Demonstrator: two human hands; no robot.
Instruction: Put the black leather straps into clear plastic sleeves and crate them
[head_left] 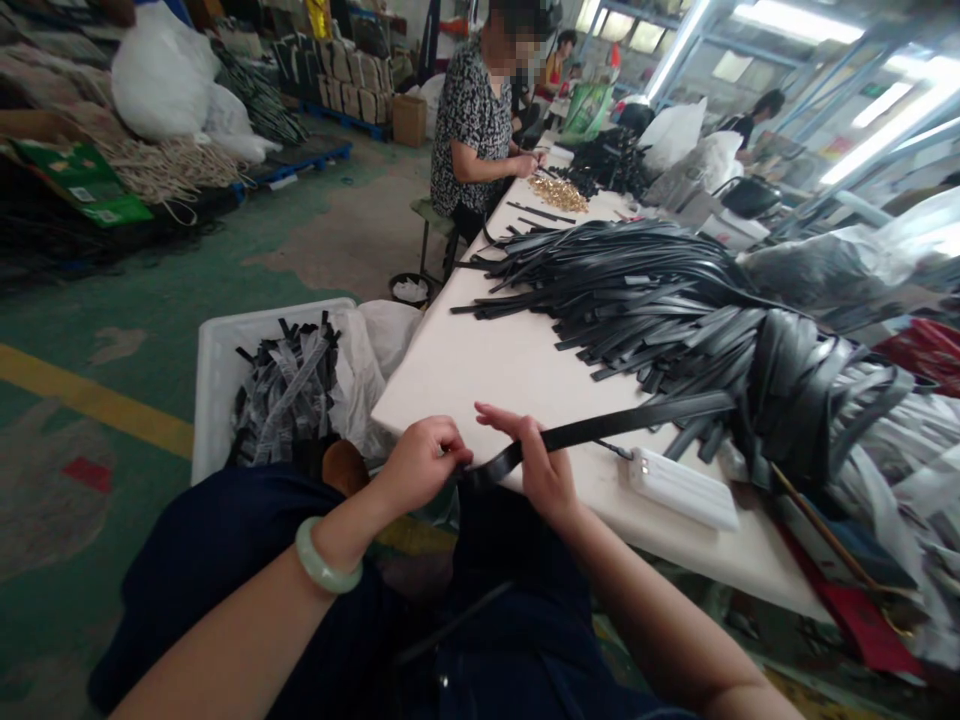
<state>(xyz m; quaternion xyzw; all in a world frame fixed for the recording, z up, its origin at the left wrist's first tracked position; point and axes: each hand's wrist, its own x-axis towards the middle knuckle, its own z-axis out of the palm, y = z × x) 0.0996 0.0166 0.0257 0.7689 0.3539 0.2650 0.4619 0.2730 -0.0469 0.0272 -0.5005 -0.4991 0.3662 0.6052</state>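
A long black strap runs from the right across the near table edge to my hands. My left hand, below a pale green bangle, pinches the strap's curled near end. My right hand has the strap between thumb and fingers, with some fingers stretched out to the left. Beyond it on the white table lies a big pile of black straps. A white power bank with a cable sits just right of my right hand.
A white bin with black strips and clear plastic stands left of the table. A person sits at the far side beside small gold parts. Plastic bags crowd the right.
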